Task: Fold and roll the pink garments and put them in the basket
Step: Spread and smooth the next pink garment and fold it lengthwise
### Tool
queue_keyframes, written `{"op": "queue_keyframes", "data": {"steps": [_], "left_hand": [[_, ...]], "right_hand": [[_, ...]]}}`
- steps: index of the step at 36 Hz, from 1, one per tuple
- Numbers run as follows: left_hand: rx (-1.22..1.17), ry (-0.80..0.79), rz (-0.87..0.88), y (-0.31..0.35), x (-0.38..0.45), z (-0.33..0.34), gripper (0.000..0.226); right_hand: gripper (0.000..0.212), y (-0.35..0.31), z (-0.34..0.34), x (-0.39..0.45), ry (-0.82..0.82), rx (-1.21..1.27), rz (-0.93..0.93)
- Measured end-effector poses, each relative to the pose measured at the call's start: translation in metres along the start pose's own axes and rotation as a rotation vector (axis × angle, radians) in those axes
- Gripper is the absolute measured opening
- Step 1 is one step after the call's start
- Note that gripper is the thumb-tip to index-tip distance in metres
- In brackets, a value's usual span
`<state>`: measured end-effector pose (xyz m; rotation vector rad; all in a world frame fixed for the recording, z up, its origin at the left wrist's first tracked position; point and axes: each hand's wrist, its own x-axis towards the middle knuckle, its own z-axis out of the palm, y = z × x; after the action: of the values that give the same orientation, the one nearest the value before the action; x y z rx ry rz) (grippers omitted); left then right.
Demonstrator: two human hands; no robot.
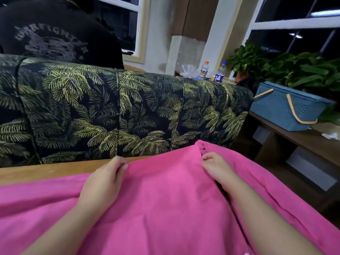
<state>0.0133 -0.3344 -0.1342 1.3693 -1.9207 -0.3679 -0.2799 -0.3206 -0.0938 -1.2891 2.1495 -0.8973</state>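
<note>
Pink cloth garment (pixel 165 199) (soft, creased) pinched by left hand (pixel 104 179), right hand (pixel 217 168).

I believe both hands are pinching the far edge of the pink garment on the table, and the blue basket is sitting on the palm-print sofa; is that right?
Not quite. The head view shows the blue basket on the wooden shelf unit to the right of the palm-print sofa, not on it. The rest holds: the left hand and right hand pinch the far edge of the pink garment on the table.
</note>
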Motion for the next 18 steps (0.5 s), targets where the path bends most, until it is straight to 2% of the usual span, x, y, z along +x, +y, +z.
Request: {"op": "queue_keyframes", "data": {"steps": [2,6,10,12,13,16,18], "left_hand": [[-0.003,-0.02,0.015,-0.002,-0.001,0.0,0.002],[-0.036,-0.022,0.048,-0.004,-0.002,0.0,0.002],[-0.096,0.031,0.049,-0.005,0.0,-0.004,0.006],[-0.114,0.048,0.034,-0.006,0.003,-0.007,0.01],[-0.113,0.052,0.022,-0.008,0.004,-0.008,0.011],[-0.091,0.017,-0.019,-0.014,0.01,-0.011,0.014],[-0.048,-0.053,-0.046,-0.016,0.013,-0.013,0.014]], "right_hand": [[0.004,-0.008,0.004,0.004,-0.029,0.037,-0.009],[0.029,-0.014,0.016,0.014,0.044,-0.039,-0.083],[0.01,-0.013,0.026,0.021,0.147,-0.028,-0.158],[0.026,-0.012,0.029,0.023,0.161,0.052,-0.161],[0.028,-0.011,0.03,0.021,0.16,0.051,-0.149],[0.017,-0.006,0.034,0.012,0.123,-0.077,-0.138],[0.024,-0.004,0.037,0.007,0.088,-0.202,-0.173]]}}
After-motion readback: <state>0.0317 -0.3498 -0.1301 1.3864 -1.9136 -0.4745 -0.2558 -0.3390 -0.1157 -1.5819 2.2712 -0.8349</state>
